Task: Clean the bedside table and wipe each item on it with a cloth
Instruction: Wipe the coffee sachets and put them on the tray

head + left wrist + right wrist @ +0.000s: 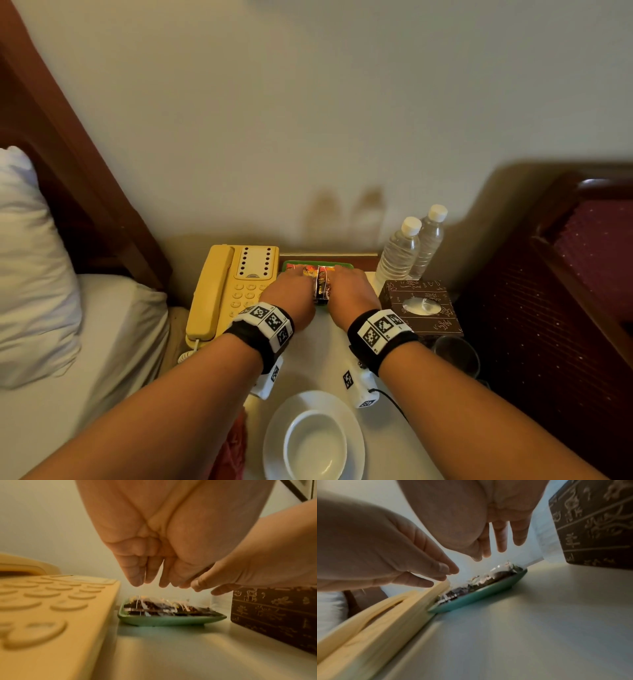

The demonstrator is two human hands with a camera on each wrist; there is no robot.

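A green tray (pixel 346 265) of dark foil sachets (pixel 322 287) sits at the back of the white bedside table (pixel 325 349), between a yellow phone (pixel 226 284) and a brown tissue box (pixel 423 306). My left hand (pixel 291 287) and right hand (pixel 351 286) hover side by side over the tray. The left wrist view shows the left hand (pixel 150 577) with straight fingers hanging just above the sachets (pixel 163 605) and tray (pixel 171 620), holding nothing. In the right wrist view the right hand (pixel 496 545) is also spread and empty above the tray (pixel 479 596). A red cloth (pixel 233 445) lies at the table's left front edge.
A white bowl on a saucer (pixel 313 442) stands at the front of the table. Two water bottles (pixel 400 253) stand at the back right by the wall, and a dark glass (pixel 455 353) sits in front of the tissue box. A bed with a pillow (pixel 30 274) lies to the left.
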